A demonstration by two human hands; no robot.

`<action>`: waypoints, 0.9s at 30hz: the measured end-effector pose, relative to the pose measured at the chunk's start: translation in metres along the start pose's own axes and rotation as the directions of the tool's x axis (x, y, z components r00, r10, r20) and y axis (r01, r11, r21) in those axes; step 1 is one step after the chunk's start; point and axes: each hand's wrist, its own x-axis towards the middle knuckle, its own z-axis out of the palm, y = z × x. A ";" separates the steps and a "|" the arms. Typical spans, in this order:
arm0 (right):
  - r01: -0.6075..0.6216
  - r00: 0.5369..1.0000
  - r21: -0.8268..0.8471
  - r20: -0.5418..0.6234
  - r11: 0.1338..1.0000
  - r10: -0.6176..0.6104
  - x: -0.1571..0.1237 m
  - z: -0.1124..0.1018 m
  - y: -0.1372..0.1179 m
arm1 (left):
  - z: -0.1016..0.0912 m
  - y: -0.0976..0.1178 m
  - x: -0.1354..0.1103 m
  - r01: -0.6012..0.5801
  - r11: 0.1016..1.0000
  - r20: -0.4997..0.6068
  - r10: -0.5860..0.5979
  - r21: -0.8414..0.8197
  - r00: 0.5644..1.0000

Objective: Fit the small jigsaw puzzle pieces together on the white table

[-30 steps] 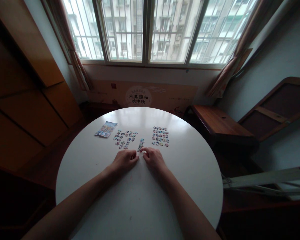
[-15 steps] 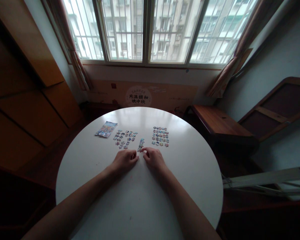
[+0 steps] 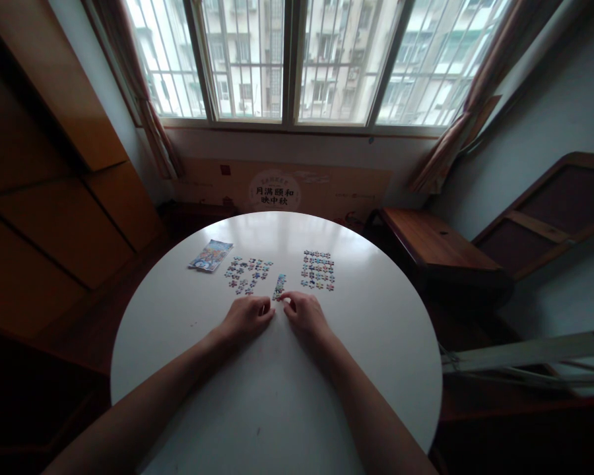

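A narrow strip of joined puzzle pieces lies on the white table between two groups of loose pieces. My right hand is at the strip's near end, its index finger and thumb closed on a puzzle piece there. Just left of the strip, my left hand rests on the table with its fingers curled in; whatever they may hold is hidden. Scattered loose puzzle pieces lie beyond the left hand. On the right, more loose pieces are laid out in rows.
A colourful printed picture sheet or packet lies at the table's left rear. The round white table stands before a barred window. A wooden bench is beyond its right edge, and wooden cabinets are at the left.
Almost nothing differs. Both hands keep their places, and the right fingers stay at the near end of the strip. The loose groups look unmoved.
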 end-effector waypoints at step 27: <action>0.013 1.000 -0.040 0.023 0.999 -0.013 0.000 -0.003 -0.003 | -0.002 0.002 0.000 0.005 1.000 0.006 -0.005 -0.009 1.000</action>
